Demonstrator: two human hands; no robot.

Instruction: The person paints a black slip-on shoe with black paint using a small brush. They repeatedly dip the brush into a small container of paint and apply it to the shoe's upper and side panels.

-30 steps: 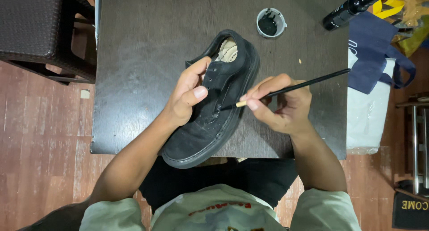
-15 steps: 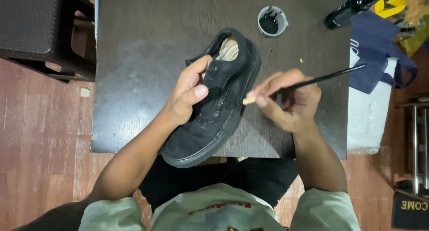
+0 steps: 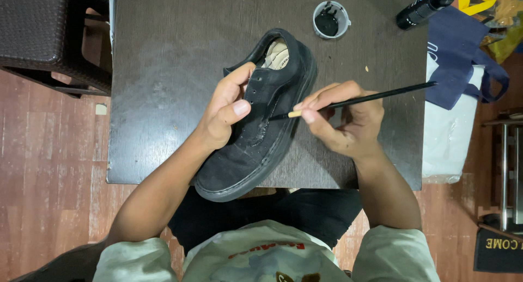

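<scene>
Black suede lace-up shoe (image 3: 256,135), soft-sided and likely light, lying on dark wooden worktop (image 3: 163,69); left hand (image 3: 226,110) gripping its lacing, right hand (image 3: 343,121) pinching thin black paintbrush (image 3: 359,100) against its side.

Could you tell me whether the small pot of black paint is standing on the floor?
No, the small pot stands on the dark table, beyond the black shoe.

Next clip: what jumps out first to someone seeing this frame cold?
A black shoe lies slantwise in the middle of the dark table, steadied by the left hand. The right hand holds a thin brush with its tip at the shoe's side. A small cup of black liquid stands beyond, near the table's far edge.
</scene>
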